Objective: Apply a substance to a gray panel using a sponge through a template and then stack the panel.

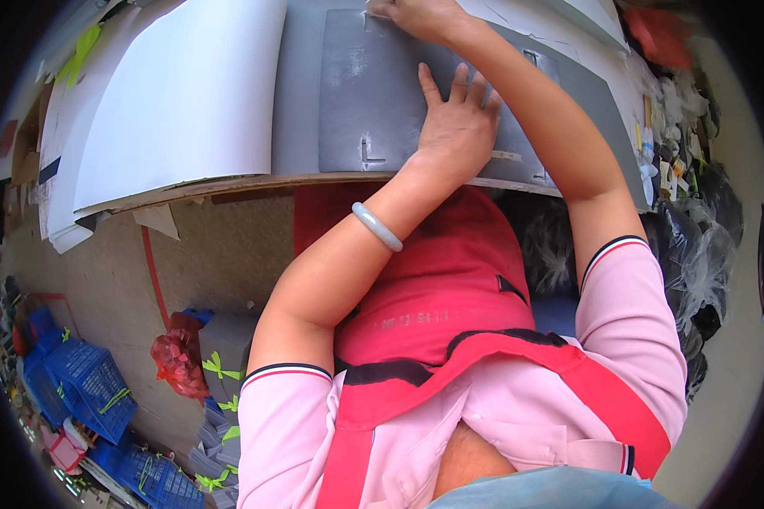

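Observation:
A dark grey rectangular template (pixel 352 102) lies on a larger grey sheet (pixel 297 93) on the worktable. L-shaped corner slots with white smudges show in it. My left hand (pixel 460 127), below a pale bangle on the forearm, presses on the template with fingers spread. At the template's far edge, my right hand (pixel 418 17) is closed, its fingertips beside the upper left corner slot. Whatever those fingers hold is too small or hidden to make out. My right forearm crosses over the right part of the sheet.
A white sheet (pixel 187 93) curls over the table's left side and front edge. To the right hang clear and black plastic bags (pixel 705 246). Blue plastic baskets (pixel 93 382) and a red bag (pixel 178 356) stand on the floor at lower left, near grey bundles tied with green ribbons.

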A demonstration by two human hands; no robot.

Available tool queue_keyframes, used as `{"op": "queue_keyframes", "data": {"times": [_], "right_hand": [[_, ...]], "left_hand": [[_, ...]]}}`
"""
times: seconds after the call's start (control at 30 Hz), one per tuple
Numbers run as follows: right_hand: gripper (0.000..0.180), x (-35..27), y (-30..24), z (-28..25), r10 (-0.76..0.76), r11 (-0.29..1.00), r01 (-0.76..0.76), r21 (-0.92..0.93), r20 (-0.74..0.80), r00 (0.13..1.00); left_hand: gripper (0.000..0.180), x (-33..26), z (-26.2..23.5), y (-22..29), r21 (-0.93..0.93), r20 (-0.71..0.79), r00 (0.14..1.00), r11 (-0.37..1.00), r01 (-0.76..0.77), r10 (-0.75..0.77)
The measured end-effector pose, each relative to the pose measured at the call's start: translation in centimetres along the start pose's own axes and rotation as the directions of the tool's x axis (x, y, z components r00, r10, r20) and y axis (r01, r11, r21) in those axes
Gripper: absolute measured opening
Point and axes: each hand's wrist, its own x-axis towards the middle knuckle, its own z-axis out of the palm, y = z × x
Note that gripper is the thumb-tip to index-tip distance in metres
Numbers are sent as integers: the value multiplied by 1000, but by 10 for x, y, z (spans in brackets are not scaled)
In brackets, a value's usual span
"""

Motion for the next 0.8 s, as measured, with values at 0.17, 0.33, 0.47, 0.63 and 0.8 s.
{"op": "queue_keyframes", "data": {"times": [0.17, 0.33, 0.47, 0.63, 0.8], "right_hand": [[18, -5, -10, -1, 343, 762, -340, 551, 101, 934], [14, 3, -19, -6, 451, 671, -485, 561, 210, 867], [11, -21, -33, -27, 388, 538, -515, 668, 346, 854], [16, -77, -68, -49, 282, 545, -580, 605, 519, 807], [12, -102, -87, -32, 79, 699, -417, 581, 516, 853]], "left_hand": [[42, 1, 3, 0, 38, 15, 1000, 999, -5, 5], [41, 0, 0, -2, 46, 7, 1000, 999, -14, 14], [38, 1, -2, -2, 30, -30, 999, 999, -32, 33], [38, 4, 15, 0, 7, 253, 958, 991, 134, -131], [45, -6, 32, -10, -38, -231, 972, 998, -51, 41]]}}
